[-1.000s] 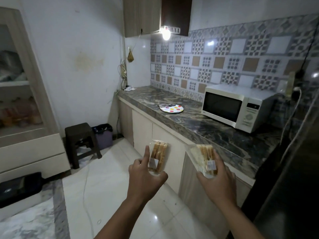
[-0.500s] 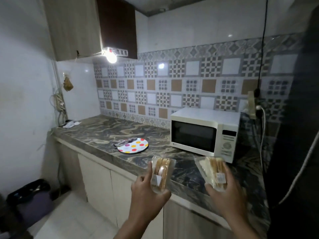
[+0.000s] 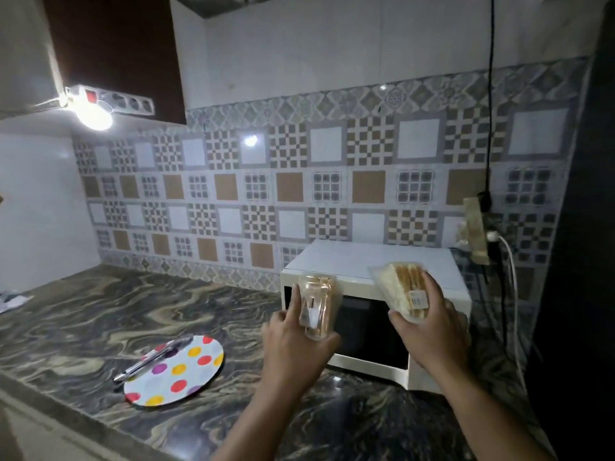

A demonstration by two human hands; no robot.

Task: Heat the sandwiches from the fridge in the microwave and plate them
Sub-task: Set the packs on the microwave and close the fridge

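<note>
My left hand (image 3: 296,344) grips a sandwich in clear wrapping (image 3: 316,306), held upright in front of the microwave's door. My right hand (image 3: 429,331) holds a second wrapped sandwich (image 3: 401,289) with a price label, tilted, over the microwave's right part. The white microwave (image 3: 362,264) stands on the dark marbled counter (image 3: 100,311) with its door closed; both hands hide much of its front. A white plate with coloured dots (image 3: 179,371) lies on the counter to the left, with metal tongs (image 3: 151,357) across its left edge.
The patterned tile wall runs behind the counter. A power strip and a bright lamp (image 3: 91,116) hang under the upper cabinet on the left. A socket block with plugs and cables (image 3: 479,231) sits right of the microwave. A dark fridge side (image 3: 579,261) fills the right edge.
I have stepped up to the counter; the microwave and plate now appear much closer. Both hands with their sandwiches have moved forward and now sit in front of the microwave.
</note>
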